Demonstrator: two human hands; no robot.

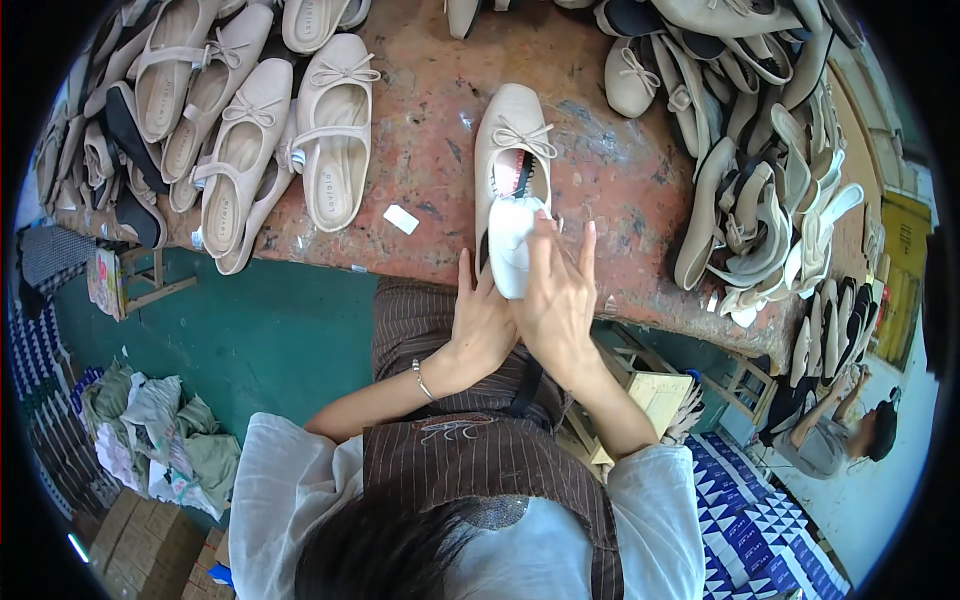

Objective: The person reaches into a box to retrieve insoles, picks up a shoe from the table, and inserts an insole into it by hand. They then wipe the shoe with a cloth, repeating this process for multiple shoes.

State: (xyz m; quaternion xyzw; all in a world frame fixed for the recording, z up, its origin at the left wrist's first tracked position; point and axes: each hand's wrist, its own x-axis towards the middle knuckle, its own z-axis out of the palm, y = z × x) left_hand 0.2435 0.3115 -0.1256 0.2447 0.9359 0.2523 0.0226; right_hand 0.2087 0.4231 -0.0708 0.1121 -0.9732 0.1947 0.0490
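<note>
A beige flat shoe (512,112) with a thin bow lies on the table in front of me, toe pointing away. A white insole (511,240) stands partly in its opening, its rear half sticking out toward me. My right hand (562,305) grips the insole's right edge between thumb and fingers, with one finger stretched out. Around the heel end of the shoe is my left hand (483,325), a finger running up the shoe's left side. The insole and my right hand hide much of the heel.
Finished-looking beige shoes (335,130) with straps and bows cover the table's left end. A pile of beige shoes (740,200) and loose insoles fills the right. A small white paper piece (401,219) lies on the worn red table (430,90). A co-worker (830,435) sits at far right.
</note>
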